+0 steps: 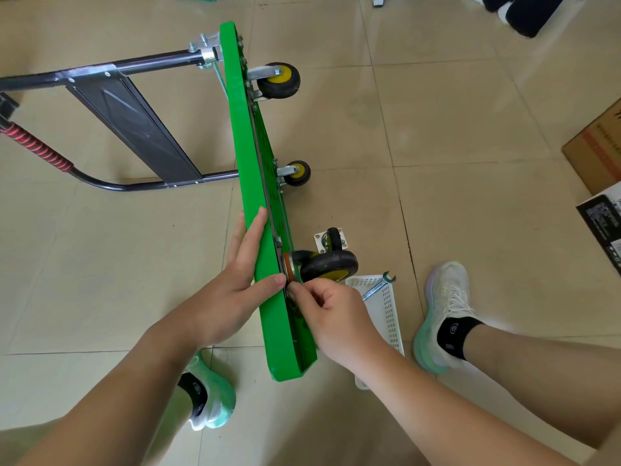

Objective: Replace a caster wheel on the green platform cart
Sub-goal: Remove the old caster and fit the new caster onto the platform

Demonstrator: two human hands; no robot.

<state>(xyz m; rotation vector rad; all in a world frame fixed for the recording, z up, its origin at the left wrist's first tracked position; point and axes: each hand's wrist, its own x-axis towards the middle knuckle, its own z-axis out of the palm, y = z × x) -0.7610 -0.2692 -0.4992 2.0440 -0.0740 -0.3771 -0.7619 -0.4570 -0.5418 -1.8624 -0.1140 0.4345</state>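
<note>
Left hand (242,284), flat, steadies the cart (248,156) on edge; right hand (331,311) pinches the caster (327,265) at its mount.

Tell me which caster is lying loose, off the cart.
The small caster on the floor tiles, its plate bare; the other three sit on the green deck.
</note>
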